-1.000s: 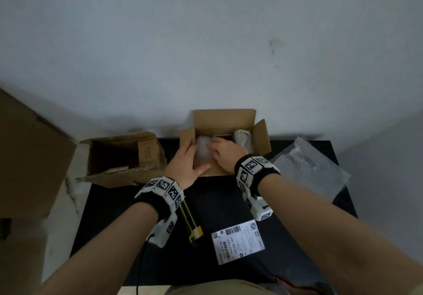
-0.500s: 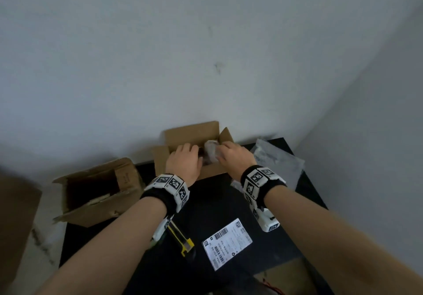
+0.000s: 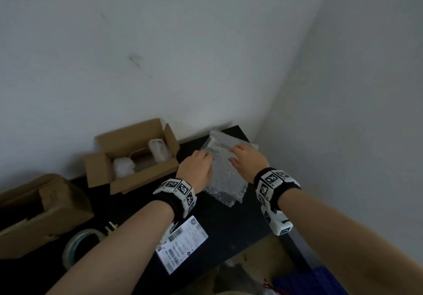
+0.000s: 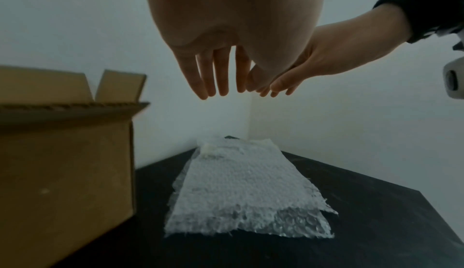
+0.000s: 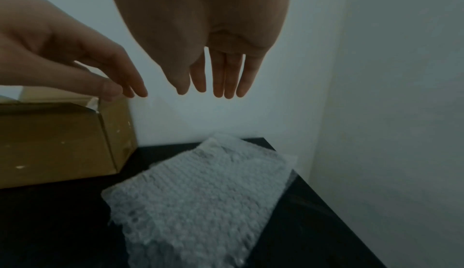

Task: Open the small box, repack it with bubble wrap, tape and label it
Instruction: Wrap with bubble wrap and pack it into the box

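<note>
The small cardboard box (image 3: 146, 175) stands open at the back of the black table (image 3: 229, 226), with two white wads of wrap (image 3: 123, 168) inside. To its right a stack of bubble wrap sheets (image 3: 225, 180) lies flat. My left hand (image 3: 196, 168) and right hand (image 3: 246, 159) hover above the sheets with fingers straight, holding nothing. The wrist views show both hands clear of the bubble wrap (image 4: 248, 189) (image 5: 200, 198), left hand (image 4: 216, 85), right hand (image 5: 213, 87). A white shipping label (image 3: 182, 244) and a tape roll (image 3: 80, 246) lie near the front.
A second, larger open carton (image 3: 41, 212) lies on its side at the left. A yellow utility knife (image 3: 111, 227) peeks out beside my left forearm. Walls close the table in at the back and right. Beyond the table's right front edge the floor shows.
Both hands left the small box and moved right, over the bubble wrap sheets. The head view swung right and down, bringing the tape roll into sight.
</note>
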{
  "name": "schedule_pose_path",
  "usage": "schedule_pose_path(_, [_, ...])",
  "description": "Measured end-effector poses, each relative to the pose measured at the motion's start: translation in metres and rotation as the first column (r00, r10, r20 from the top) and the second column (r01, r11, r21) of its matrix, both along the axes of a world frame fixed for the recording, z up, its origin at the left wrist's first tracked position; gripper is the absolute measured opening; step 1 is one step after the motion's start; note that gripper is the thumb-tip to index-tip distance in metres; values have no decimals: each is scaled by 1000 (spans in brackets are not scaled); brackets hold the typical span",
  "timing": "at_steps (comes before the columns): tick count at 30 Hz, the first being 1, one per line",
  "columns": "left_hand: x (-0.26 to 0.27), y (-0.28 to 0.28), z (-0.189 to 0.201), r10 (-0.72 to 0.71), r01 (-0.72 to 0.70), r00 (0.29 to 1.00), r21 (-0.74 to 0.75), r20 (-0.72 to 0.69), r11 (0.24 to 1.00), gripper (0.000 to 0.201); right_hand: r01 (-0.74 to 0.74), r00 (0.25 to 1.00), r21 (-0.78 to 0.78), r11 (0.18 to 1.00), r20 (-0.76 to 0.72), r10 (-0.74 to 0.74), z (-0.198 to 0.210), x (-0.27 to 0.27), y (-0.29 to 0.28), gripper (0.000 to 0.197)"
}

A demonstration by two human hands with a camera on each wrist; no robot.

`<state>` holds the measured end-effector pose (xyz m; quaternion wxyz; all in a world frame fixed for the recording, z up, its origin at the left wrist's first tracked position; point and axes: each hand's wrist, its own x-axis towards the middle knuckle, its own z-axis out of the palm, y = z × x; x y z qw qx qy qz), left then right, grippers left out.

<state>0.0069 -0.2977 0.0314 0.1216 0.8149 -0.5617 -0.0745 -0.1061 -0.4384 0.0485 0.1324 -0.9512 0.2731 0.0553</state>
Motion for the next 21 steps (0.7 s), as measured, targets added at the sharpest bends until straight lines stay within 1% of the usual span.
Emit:
schedule_pose_path(4, [-11,-25,-26,100,-87,992,156,-78,984,39,2,999,98,995,-54,3,-26,-24,-27,41])
schedule_pose_path(7, [-9,-39,-44,183,-141,976,293,-121,946,44,-14,995,167,986,-99,31,-48,-36,-45,45])
schedule_pose_path(10, [-2,-52,-58,253,-183,956,378,-146,908,44,-32,990,219,975,-127,61,-69,-40,-58,52])
schedule_pose_path(12, [3,-60,-67,310,-224,937,403,-162,888,44,-38,989,231,972,-128,69,-81,-40,-64,56])
schedule_pose_path(17, [20,-75,-83,479,-355,847,424,-232,833,48,-51,994,261,964,-85,75,-107,-34,-75,68])
schedule_pose_path(19, [25,-78,-87,531,-402,804,413,-269,817,48,-54,994,275,960,-77,77,-116,-32,-77,68])
schedule_pose_path(21, [27,-80,-89,564,-434,769,400,-302,807,44,-60,994,284,957,-69,83,-122,-31,-78,64])
